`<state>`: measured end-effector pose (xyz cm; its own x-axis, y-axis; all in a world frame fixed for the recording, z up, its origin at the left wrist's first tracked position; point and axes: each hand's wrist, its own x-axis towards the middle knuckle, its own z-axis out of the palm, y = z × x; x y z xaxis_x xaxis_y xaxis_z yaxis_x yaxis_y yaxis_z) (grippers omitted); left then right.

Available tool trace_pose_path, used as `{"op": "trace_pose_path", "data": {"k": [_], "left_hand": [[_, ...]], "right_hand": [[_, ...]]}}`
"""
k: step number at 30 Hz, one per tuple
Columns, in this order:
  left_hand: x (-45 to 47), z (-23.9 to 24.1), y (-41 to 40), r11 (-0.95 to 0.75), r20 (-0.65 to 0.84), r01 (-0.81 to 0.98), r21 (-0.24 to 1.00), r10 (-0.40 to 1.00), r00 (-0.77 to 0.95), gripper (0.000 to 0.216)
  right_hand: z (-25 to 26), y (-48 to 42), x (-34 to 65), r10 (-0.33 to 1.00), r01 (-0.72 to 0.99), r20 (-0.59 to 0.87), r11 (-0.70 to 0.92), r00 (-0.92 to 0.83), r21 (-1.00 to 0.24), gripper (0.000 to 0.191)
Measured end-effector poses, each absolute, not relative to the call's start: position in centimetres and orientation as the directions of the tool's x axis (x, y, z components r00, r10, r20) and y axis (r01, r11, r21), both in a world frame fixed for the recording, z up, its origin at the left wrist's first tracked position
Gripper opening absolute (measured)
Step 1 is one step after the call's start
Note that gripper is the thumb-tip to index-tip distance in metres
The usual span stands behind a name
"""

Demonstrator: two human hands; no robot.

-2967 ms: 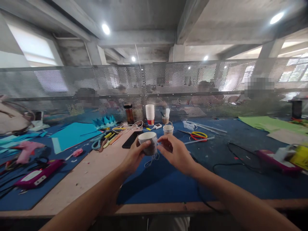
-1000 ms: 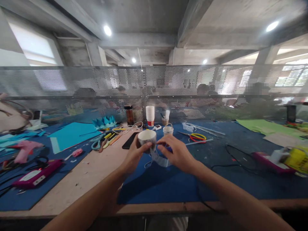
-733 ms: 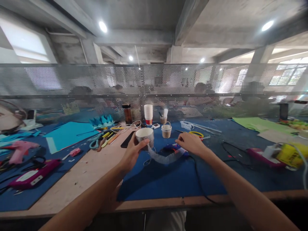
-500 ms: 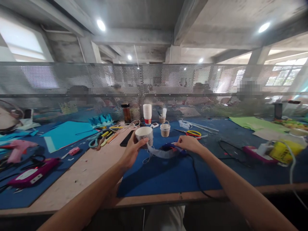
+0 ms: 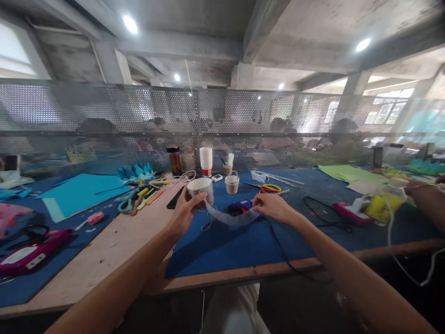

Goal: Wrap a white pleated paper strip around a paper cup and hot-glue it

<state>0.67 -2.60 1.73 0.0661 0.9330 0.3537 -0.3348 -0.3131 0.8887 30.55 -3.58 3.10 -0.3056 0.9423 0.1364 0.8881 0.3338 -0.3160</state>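
My left hand [image 5: 184,211] is closed around a paper cup [image 5: 203,188] whose outside has a greyish wrapping; its pale inside faces up. From the cup a sheer grey-white ribbon [image 5: 231,219] sags in a curve across to my right hand [image 5: 273,205], which pinches its far end. Just behind the ribbon lies a blue glue gun [image 5: 239,204] with a dark cord. A loose thin string [image 5: 206,226] dangles below the cup. Beyond my hands stands a small handled basket [image 5: 232,185], and yellow-red scissors [image 5: 270,188] lie behind my right hand.
Stacked paper cups [image 5: 206,160], a dark bottle [image 5: 174,161] and a second small container [image 5: 227,169] stand at the back. A phone [image 5: 174,198], blue scissors [image 5: 127,202] and blue sheets [image 5: 83,190] are leftward. At far right, another person's hand [image 5: 419,188] is near a yellow container [image 5: 384,206].
The view has turned slightly right. The ribbon hangs lower in front of the glue gun, its right end held apart from it. Another person's arm has appeared at the right.
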Motion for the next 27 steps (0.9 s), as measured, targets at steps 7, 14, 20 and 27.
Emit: {"op": "trace_pose_path", "data": {"k": [7,14,20,27], "left_hand": [[0.7,1.7,-2.6,-0.328,0.370,-0.338,0.882,0.927,0.067,0.060],[0.6,2.0,-3.2,-0.392,0.427,-0.300,0.870,0.902,0.058,0.062],[0.5,2.3,-3.4,-0.487,0.499,-0.187,0.853,0.867,0.018,0.073],[0.2,2.8,-3.4,-0.616,0.615,-0.038,0.786,0.787,-0.047,0.071]], "right_hand": [[4.6,-3.5,29.7,0.951,0.904,0.139,0.308,-0.278,-0.298,0.039],[0.9,0.2,29.8,0.981,0.956,-0.026,0.180,-0.191,-0.230,0.035],[0.3,1.4,30.5,0.955,0.881,-0.150,0.166,-0.256,-0.444,0.021],[0.9,0.1,31.5,0.933,0.552,-0.118,0.096,-0.339,-0.828,0.019]]}}
